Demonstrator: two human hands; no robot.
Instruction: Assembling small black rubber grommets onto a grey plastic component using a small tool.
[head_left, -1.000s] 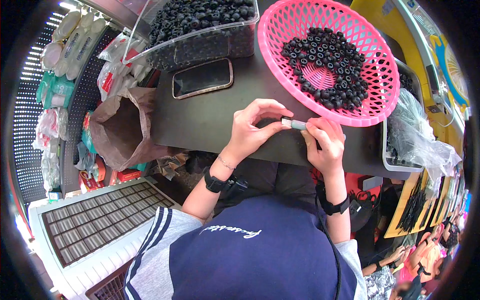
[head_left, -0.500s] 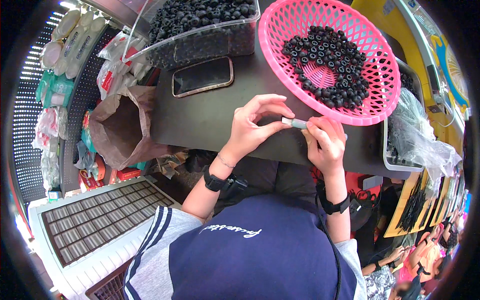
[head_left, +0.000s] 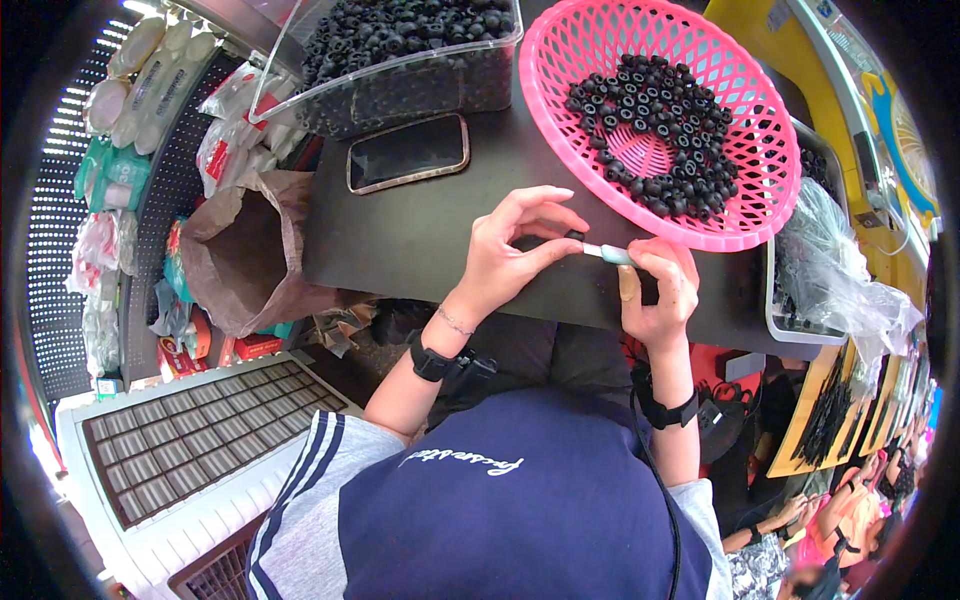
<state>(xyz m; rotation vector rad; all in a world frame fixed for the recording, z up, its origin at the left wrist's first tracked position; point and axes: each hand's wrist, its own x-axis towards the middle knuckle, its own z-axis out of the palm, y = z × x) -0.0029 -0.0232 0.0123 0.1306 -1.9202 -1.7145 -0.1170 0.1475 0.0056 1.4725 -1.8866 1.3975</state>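
Between the thumb and fingers of my left hand [head_left: 508, 250] is a small black ring-shaped piece [head_left: 575, 235]. My right hand [head_left: 662, 290] grips a short tool with a pale-blue handle [head_left: 617, 257] and a narrow whitish tip. That tip points left and lies right by the black piece; I cannot tell whether they touch. Its exact kind is too small to make out. Both hands are above the near part of the dark table [head_left: 420, 235]. Just beyond them a pink mesh basket [head_left: 560, 125] holds many loose black pieces [head_left: 690, 130] of the same sort.
A clear plastic box [head_left: 430, 95] full of black pieces stands at the far left, with a phone [head_left: 408, 153] in front. Left of the table is an open brown bag [head_left: 290, 225]. At right a white tray [head_left: 772, 290] sits beneath clear plastic bags [head_left: 835, 260].
The tool has turned slightly, its tip now angled up toward the left fingertips. My right fingers have shifted along its handle. At the left fingertips the black piece now shows.
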